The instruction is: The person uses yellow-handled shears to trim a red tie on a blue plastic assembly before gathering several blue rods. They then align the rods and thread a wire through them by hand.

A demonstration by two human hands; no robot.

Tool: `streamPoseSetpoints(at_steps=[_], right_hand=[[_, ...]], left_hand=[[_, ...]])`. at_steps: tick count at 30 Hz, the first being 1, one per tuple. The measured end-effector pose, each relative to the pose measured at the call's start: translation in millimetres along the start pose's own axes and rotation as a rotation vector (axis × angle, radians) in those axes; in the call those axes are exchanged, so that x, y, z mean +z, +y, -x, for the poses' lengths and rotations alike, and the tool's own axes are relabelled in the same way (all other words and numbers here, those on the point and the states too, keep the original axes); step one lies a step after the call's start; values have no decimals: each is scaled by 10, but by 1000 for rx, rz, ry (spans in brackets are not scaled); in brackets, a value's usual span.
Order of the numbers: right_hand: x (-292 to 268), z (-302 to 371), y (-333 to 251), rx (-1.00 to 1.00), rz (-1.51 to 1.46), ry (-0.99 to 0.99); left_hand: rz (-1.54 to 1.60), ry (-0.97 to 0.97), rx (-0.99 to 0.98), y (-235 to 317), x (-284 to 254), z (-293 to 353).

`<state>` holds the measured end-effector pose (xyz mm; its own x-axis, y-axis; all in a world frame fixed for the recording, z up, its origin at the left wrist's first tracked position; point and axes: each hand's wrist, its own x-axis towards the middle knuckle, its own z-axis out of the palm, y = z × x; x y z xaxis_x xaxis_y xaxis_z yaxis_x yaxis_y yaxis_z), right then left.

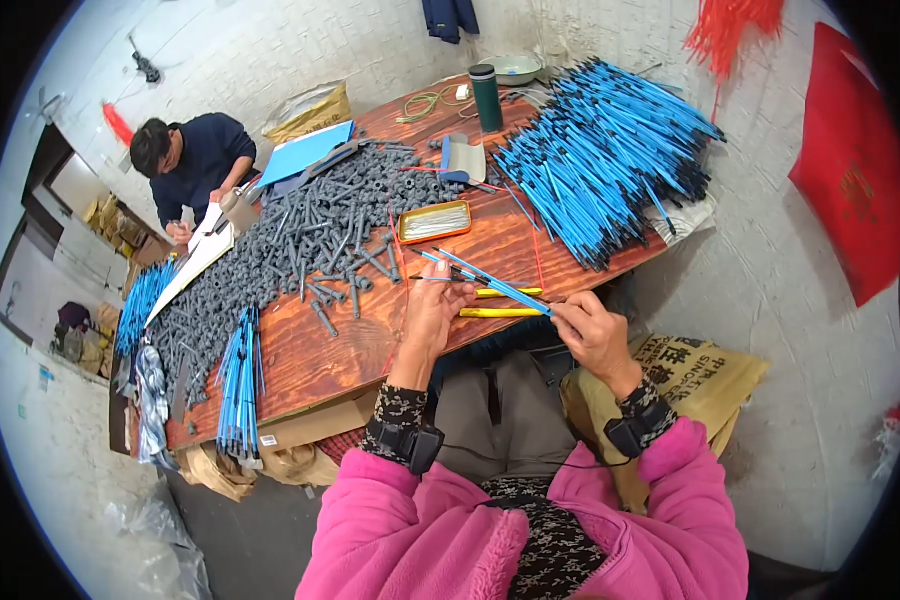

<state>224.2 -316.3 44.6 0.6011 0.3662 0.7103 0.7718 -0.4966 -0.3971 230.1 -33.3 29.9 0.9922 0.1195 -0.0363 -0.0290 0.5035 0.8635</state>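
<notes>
Pink jacket (410,520) is nearest the camera, its sleeves reaching toward the table (305,368). Heaped grey plugs (270,235) cover much of the table's left and middle; a stack of blue rods (600,155) lies at right, roughly aligned, presumably for easy drawing. Left hand (430,312) pinches the held rods (511,290) toward their dark-tipped end; right hand (597,335) pinches the opposite end, apparently steadying them over the table's near edge. Shallow tray (436,238) of thin pins sits just beyond, likely for reach. Yellow handles (485,313) lie partly behind the held rods; tool type unconfirmed. Number of rods gripped and exact left fingertip contact cannot be made out.
</notes>
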Motion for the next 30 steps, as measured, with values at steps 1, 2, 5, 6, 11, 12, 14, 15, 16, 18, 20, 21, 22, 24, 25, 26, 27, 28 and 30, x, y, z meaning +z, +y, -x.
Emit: streamPoseSetpoints(at_steps=[1,2,5,6,11,12,14,15,16,18,20,21,22,24,25,26,27,28,30], right_hand=[[23,12,-13,34,-3,10],[58,21,-26,71,-3,24],[125,46,-19,139,-1,53],[142,57,-11,174,-4,74],[144,42,-93,227,35,70],[157,42,-123,230,35,66],[200,56,-195,183,28,52],[227,62,-239,160,23,43],[263,56,-289,161,21,33],[347,16,-388,125,-1,33],[447,-16,-497,108,-16,22],[500,-30,-551,95,-16,-17],[564,-36,-624,84,-21,-55],[666,-46,-755,73,-31,-103],[696,-47,-807,69,-32,-124],[719,-53,-856,64,-33,-144],[745,-67,-898,60,-33,-161],[762,-95,-945,59,-38,-164],[769,-164,-1036,78,-79,-135]], left_hand=[[45,9,3,-28,-3,-27],[87,13,4,-37,4,-54],[159,5,47,-23,150,-50],[180,-6,88,-8,218,-25],[-102,73,256,-88,484,37],[-101,75,253,-102,429,20],[-70,125,257,-152,268,-56],[-53,153,258,-162,188,-72],[-50,162,254,-169,93,-73],[-131,216,299,-110,-32,-63],[-169,253,316,-49,-170,-53],[-220,237,316,-24,-230,-54],[-275,222,315,14,-296,-37],[-328,216,309,72,-405,-12],[-329,237,295,89,-437,-8],[-331,257,281,109,-459,-6],[-334,275,270,131,-476,-11],[-336,280,269,160,-485,-15],[-278,263,386,231,-482,-20]])
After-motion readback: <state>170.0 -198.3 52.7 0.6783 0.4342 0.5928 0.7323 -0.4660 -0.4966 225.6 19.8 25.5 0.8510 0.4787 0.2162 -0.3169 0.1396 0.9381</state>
